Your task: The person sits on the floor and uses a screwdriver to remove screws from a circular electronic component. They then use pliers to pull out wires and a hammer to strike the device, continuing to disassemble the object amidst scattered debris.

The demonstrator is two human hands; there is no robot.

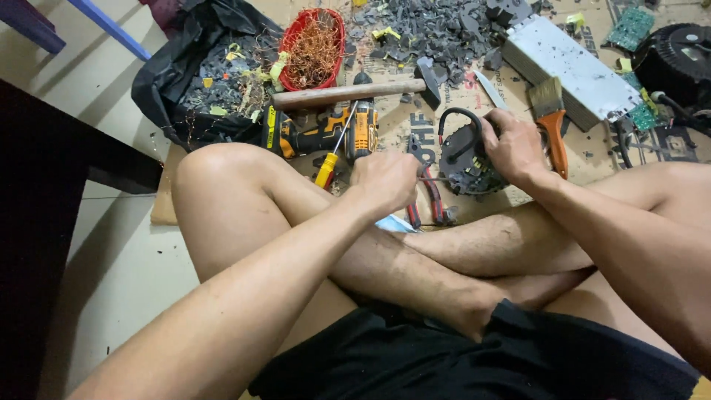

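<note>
I sit cross-legged on the floor. My left hand (383,180) is a closed fist around a tool whose thin metal shaft (435,178) points right into a round black part (461,161). My right hand (512,145) grips that part from its right side and holds it down on the cardboard (404,126). A black curved cable loops over the top of the part. Red-handled pliers (432,198) lie just below the shaft, against my shin.
A yellow-handled screwdriver (329,164), a yellow-and-black cordless drill (320,133) and a wooden-handled hammer (348,94) lie beyond my left hand. Further back are a red basket of copper wire (315,46), a black bag of scrap (211,74), an orange-handled brush (553,126), a grey metal box (570,65) and green circuit boards (631,27).
</note>
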